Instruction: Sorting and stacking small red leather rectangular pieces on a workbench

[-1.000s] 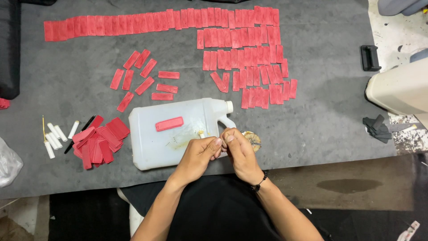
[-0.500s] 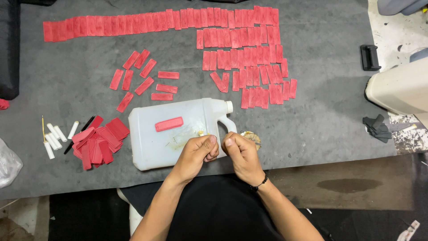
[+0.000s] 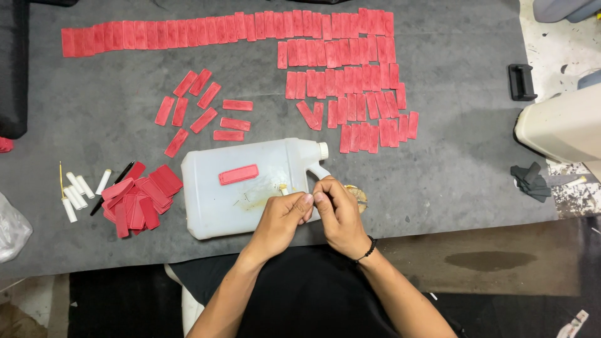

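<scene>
Whatever the hands (image 3: 313, 213) pinch together is hidden by fingers.

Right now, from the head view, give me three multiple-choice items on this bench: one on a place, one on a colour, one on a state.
1. Where does the single red rectangular strip nearest the hands lie?
A. on the translucent white plastic jug
B. on the floor
C. in the clear bag

2. What colour are the small cylinders at the left of the grey mat?
A. blue
B. white
C. green

3. How does the jug rest?
A. upright
B. hanging
C. flat on its side

Answers: 1 A, the strip sits on the jug's upturned face. 2 B, they show white beside the red pile. 3 C, its white cap points sideways, with the left hand and right hand meeting at its near edge.
</scene>
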